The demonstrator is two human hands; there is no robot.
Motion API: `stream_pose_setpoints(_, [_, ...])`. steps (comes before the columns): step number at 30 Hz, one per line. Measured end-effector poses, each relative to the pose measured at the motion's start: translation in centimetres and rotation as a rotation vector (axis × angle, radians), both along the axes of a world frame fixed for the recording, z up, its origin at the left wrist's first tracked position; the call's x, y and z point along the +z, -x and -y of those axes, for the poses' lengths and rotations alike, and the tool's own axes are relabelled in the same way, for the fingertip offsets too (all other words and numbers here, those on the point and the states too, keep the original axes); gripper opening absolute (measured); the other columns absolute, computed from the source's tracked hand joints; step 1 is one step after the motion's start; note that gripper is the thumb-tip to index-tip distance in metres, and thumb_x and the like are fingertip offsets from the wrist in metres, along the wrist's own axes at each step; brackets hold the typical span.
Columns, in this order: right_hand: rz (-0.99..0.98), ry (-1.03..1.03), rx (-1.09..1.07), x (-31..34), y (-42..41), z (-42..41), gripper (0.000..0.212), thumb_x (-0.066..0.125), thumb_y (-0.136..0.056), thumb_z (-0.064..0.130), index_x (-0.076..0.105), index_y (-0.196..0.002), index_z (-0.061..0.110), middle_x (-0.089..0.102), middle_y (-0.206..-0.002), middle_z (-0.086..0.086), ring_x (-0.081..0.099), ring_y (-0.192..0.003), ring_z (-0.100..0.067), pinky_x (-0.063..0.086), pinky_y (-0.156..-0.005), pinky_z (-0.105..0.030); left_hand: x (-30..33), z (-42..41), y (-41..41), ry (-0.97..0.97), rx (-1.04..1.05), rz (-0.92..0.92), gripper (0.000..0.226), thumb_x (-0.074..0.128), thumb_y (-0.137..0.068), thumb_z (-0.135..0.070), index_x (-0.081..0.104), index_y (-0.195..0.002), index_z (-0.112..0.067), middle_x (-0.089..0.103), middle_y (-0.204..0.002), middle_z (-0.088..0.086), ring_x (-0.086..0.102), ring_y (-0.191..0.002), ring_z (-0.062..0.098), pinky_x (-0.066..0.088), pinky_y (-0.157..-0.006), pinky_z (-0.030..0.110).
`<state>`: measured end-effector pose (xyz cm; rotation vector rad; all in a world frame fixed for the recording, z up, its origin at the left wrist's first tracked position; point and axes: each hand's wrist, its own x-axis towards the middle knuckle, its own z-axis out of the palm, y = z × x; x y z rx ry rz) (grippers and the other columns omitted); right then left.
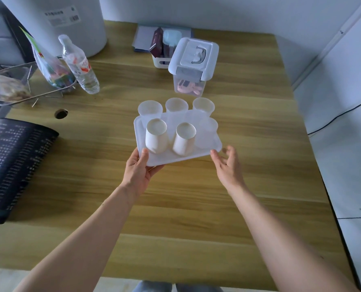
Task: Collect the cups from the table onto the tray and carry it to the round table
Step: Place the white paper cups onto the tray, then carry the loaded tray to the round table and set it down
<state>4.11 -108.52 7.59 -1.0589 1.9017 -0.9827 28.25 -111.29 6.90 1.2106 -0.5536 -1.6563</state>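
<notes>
A white tray (196, 157) sits over the middle of the wooden table (175, 207), its near-left corner raised. On it stand several cups: two white paper cups in front (157, 137) (185, 139) and translucent plastic cups behind and to the right (176, 107). My left hand (138, 171) grips the tray's near-left corner, thumb on top and fingers under. Just off the tray's near-right corner hovers my right hand (228, 165), fingers spread, holding nothing.
A lidded clear storage box (193, 66) and a small white bin with packets (162, 47) stand behind the tray. A water bottle (80, 66), a snack bag, a wire basket (11, 85) and a big white roll are at far left. A dark keyboard (13, 163) lies left.
</notes>
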Motion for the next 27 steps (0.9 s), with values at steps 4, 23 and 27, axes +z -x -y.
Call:
stream_pose_setpoints(4, [0.223,-0.094,-0.006,-0.4,1.0,-0.5,0.047,0.052,-0.099,0.035,0.040,-0.135,0.008,0.065,-0.118,-0.006,0.071,-0.083,-0.014,0.059,-0.072,-0.040,0.2,-0.6,0.4,0.015,-0.034,0.011,0.032,0.042,-0.106,-0.022,0.055,-0.133,-0.014,0.066,-0.121,0.003,0.066,-0.106,0.019,0.059,-0.079,0.033])
stream_pose_setpoints(23, [0.386,0.000,-0.136,0.8,4.0,-3.9,0.020,0.044,-0.097,0.013,0.056,-0.112,0.007,0.073,-0.087,-0.004,0.073,-0.066,-0.016,0.046,-0.063,-0.028,0.8,-3.4,4.6,0.039,-0.056,-0.008,0.027,0.045,-0.104,-0.023,0.051,-0.131,-0.020,0.066,-0.120,0.000,0.068,-0.105,0.019,0.060,-0.076,0.032])
stream_pose_setpoints(27, [0.384,0.018,-0.190,1.2,4.2,-4.8,0.019,0.044,-0.097,0.013,0.057,-0.111,0.010,0.073,-0.087,-0.003,0.073,-0.064,-0.014,0.046,-0.064,-0.028,1.0,-3.5,5.1,0.048,-0.096,-0.003,0.032,0.045,-0.105,-0.022,0.049,-0.136,-0.018,0.063,-0.127,0.002,0.065,-0.110,0.021,0.060,-0.078,0.033])
